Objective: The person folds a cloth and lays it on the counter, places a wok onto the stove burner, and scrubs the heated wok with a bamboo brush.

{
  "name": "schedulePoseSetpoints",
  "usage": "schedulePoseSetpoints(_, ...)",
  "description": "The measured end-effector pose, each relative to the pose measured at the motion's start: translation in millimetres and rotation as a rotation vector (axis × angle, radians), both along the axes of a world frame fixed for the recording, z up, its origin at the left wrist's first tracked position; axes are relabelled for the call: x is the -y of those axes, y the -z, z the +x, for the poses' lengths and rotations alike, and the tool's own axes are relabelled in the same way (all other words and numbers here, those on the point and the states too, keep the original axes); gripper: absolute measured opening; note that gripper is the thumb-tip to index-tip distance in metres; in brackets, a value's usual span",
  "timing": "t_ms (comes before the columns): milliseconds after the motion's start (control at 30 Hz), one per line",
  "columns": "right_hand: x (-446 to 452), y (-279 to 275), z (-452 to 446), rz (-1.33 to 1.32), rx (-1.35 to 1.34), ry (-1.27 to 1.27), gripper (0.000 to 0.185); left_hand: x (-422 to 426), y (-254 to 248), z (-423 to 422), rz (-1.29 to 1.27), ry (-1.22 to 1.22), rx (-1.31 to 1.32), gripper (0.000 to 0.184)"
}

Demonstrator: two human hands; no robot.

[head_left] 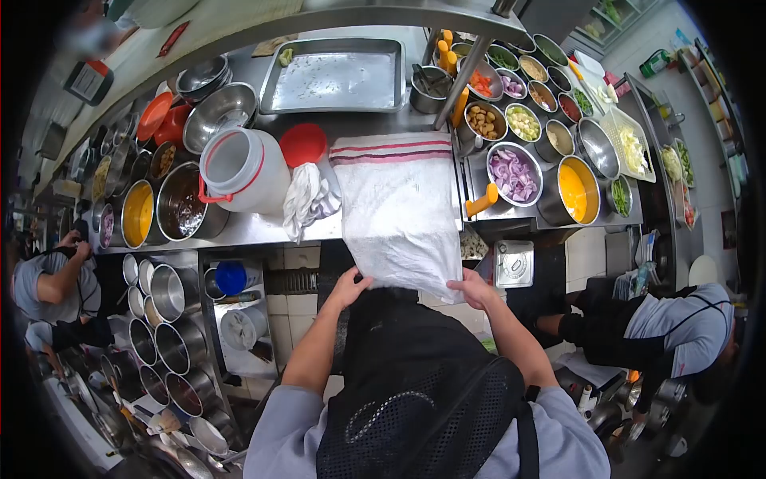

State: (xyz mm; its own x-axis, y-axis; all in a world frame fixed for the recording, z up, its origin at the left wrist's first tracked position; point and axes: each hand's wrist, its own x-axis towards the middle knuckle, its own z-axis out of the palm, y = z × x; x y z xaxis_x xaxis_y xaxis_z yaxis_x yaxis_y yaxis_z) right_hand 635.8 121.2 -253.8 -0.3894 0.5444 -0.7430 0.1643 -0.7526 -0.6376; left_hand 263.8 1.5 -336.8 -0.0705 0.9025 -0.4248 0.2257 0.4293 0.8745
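A white towel (391, 195) with red and dark stripes lies over the steel counter, its near end hanging past the front edge. My left hand (349, 287) pinches the towel's near left corner between thumb and fingers. At the near right corner, my right hand (474, 289) grips the cloth the same way. The towel is stretched fairly flat between both hands, with a few creases close to them. Just left of it sits a crumpled white cloth (309, 199), beside a white plastic bucket (254, 172) and a red lid (304, 144).
Behind the towel lies a steel tray (335, 76). To the right stand bowls of chopped onion (513, 174) and yellow liquid (573, 190). A pot of dark sauce (182, 203) is at left. One co-worker (670, 327) bends at right; another person (56, 283) stands far left.
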Motion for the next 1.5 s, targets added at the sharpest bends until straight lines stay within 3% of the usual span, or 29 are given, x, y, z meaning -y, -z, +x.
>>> schedulePoseSetpoints(33, 4.2, 3.8, 5.9, -0.001, -0.002, -0.004, 0.047, 10.7, 9.6, 3.4, -0.001, -0.004, -0.002, 0.046)
schedulePoseSetpoints(100, 7.8, 4.9, 9.4, -0.039, 0.066, -0.024, 0.045, 25.4, 15.3, 10.5, -0.118, -0.148, 0.269, 0.039)
schedulePoseSetpoints(233, 15.1, -8.2, 12.0, -0.053, 0.342, -0.155, 0.040, 55.1, 18.6, 18.9, -0.044, -0.149, 0.225, 0.031)
schedulePoseSetpoints(267, 19.6, -2.9, 17.6, -0.034, 0.294, -0.142, 0.037, 59.6, -3.5, 23.1, -0.213, -0.249, 0.443, 0.032)
schedulePoseSetpoints(367, 32.6, 14.1, 36.7, -0.012, 0.231, -0.119, 0.033, 83.1, 0.3, 18.2, -0.216, -0.153, 0.277, 0.033)
schedulePoseSetpoints(433, 42.5, 12.3, 42.1, -0.016, 0.222, -0.111, 0.032, 93.8, -22.9, 20.8, -0.218, -0.166, 0.273, 0.032)
schedulePoseSetpoints(533, 55.2, -36.5, 38.5, 0.088, 0.222, 0.020, 0.036, 104.5, -76.9, 24.2, -0.103, -0.310, 0.227, 0.029)
schedulePoseSetpoints(600, 52.7, -88.0, 31.5, 0.293, 0.201, 0.001, 0.042, 101.1, -135.0, 17.8, -0.086, -0.433, 0.387, 0.024)
schedulePoseSetpoints(633, 48.5, -109.9, 29.8, 0.289, 0.201, 0.002, 0.042, 97.5, -157.2, 13.4, -0.090, -0.433, 0.386, 0.024)
schedulePoseSetpoints(700, 30.1, -147.8, 24.8, 0.301, 0.035, 0.084, 0.037, 82.5, -194.5, 1.0, -0.011, -0.540, 0.639, 0.020)
schedulePoseSetpoints(767, 4.2, -166.3, 19.3, 0.235, -0.114, 0.198, 0.029, 60.7, -220.5, -12.8, 0.089, -0.497, 0.778, 0.023)
schedulePoseSetpoints(833, -24.1, -203.5, 0.2, 0.285, -0.231, 0.195, 0.036, 29.3, -247.0, -22.8, 0.209, -0.418, 0.797, 0.040)
schedulePoseSetpoints(900, -56.8, -214.3, -19.5, 0.437, -0.173, 0.075, 0.042, -4.5, -253.4, -34.0, 0.287, -0.380, 0.674, 0.042)
schedulePoseSetpoints(967, -88.4, -210.5, -38.8, 0.811, 0.214, -0.149, 0.039, -44.1, -236.2, -52.8, 0.293, -0.312, 0.329, 0.043)
schedulePoseSetpoints(1000, -101.8, -211.4, -52.7, 0.989, 0.382, -0.237, 0.033, -66.3, -227.2, -59.0, 0.332, -0.320, 0.113, 0.026)
schedulePoseSetpoints(1033, -116.0, -209.7, -65.6, 1.162, 0.555, -0.328, 0.028, -86.8, -218.1, -65.7, 0.335, -0.319, 0.118, 0.026)
schedulePoseSetpoints(1100, -146.4, -194.6, -90.5, 1.273, 0.679, -0.320, 0.023, -126.8, -209.0, -79.0, 0.364, -0.307, -0.219, 0.013)
schedulePoseSetpoints(1133, -162.1, -187.8, -101.1, 1.380, 0.798, -0.312, 0.021, -143.6, -207.6, -83.9, 0.367, -0.311, -0.211, 0.013)
schedulePoseSetpoints(1200, -189.3, -187.7, -125.3, 1.366, 0.879, -0.321, 0.020, -174.7, -205.2, -91.3, 0.609, -0.305, -0.765, 0.007)
schedulePoseSetpoints(1333, -250.7, -151.2, -149.7, 1.325, 1.065, -0.463, 0.016, -226.3, -192.1, -111.3, 0.643, -0.257, -0.943, 0.012)
schedulePoseSetpoints(1400, -271.4, -138.1, -159.8, 1.330, 1.183, -0.568, 0.017, -248.3, -188.5, -113.2, 0.446, -0.165, -1.072, 0.015)
schedulePoseSetpoints(1500, -296.1, -122.9, -172.3, 1.245, 1.241, -0.665, 0.021, -270.8, -174.0, -116.1, 0.425, -0.097, -1.157, 0.012)
